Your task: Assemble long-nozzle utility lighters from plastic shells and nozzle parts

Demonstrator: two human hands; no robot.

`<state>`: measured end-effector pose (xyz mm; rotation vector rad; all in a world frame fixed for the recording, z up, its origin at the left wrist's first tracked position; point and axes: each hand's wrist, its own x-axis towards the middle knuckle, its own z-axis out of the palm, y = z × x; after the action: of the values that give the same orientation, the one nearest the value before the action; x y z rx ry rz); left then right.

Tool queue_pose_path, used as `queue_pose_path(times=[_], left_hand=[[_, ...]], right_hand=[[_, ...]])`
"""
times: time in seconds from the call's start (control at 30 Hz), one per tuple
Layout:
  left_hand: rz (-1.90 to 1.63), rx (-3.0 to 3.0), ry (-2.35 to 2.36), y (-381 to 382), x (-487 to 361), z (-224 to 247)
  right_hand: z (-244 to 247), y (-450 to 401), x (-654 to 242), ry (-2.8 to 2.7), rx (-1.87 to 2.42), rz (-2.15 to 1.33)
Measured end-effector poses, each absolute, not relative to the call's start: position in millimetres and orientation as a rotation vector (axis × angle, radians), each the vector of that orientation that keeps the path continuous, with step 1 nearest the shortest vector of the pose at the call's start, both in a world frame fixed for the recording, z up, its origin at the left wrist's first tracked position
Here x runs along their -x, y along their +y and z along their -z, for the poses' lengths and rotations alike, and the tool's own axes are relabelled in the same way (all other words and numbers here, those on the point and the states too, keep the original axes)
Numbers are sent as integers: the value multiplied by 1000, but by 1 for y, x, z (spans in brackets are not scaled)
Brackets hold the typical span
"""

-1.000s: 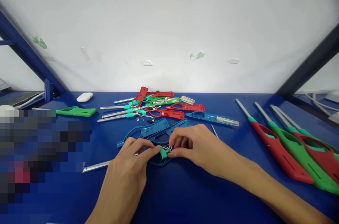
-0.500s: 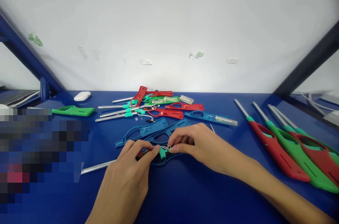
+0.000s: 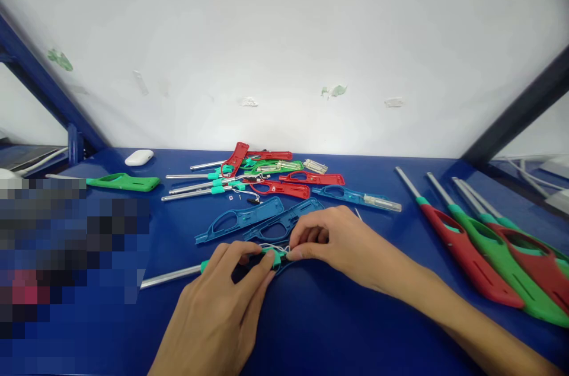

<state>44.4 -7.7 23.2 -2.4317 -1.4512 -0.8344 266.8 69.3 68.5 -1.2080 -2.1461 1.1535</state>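
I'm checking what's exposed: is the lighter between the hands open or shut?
Open: its white wires and teal part show uncovered between the left hand and right hand.

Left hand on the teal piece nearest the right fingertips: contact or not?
Touching. The head view shows the left hand with its thumb tip lying over the near left edge of the teal piece, no gap visible.

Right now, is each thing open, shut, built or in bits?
White case: shut
Far-left green lighter: built
Right-hand row of lighters: built
Front red shells: open
Middle blue shells: open
Rightmost blue shell: open, clear tank inside
Back teal parts: not shut in
Front teal piece: not shut in, left grip touching it
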Motion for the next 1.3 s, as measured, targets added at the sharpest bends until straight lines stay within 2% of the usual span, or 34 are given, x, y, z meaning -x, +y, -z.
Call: queue_pose_path(times=[0.67, 0.93, 1.3], left_hand=[[666, 2515, -1390, -11, -45, -33], [532, 2534, -1310, -3, -37, -39], [636, 2592, -940, 27, -33, -34]], right_hand=[[-68, 70, -265, -2167, 1255, -1131], [-75, 72, -282, -2404, 1227, -792], [-69, 78, -280, -2455, 1167, -746]])
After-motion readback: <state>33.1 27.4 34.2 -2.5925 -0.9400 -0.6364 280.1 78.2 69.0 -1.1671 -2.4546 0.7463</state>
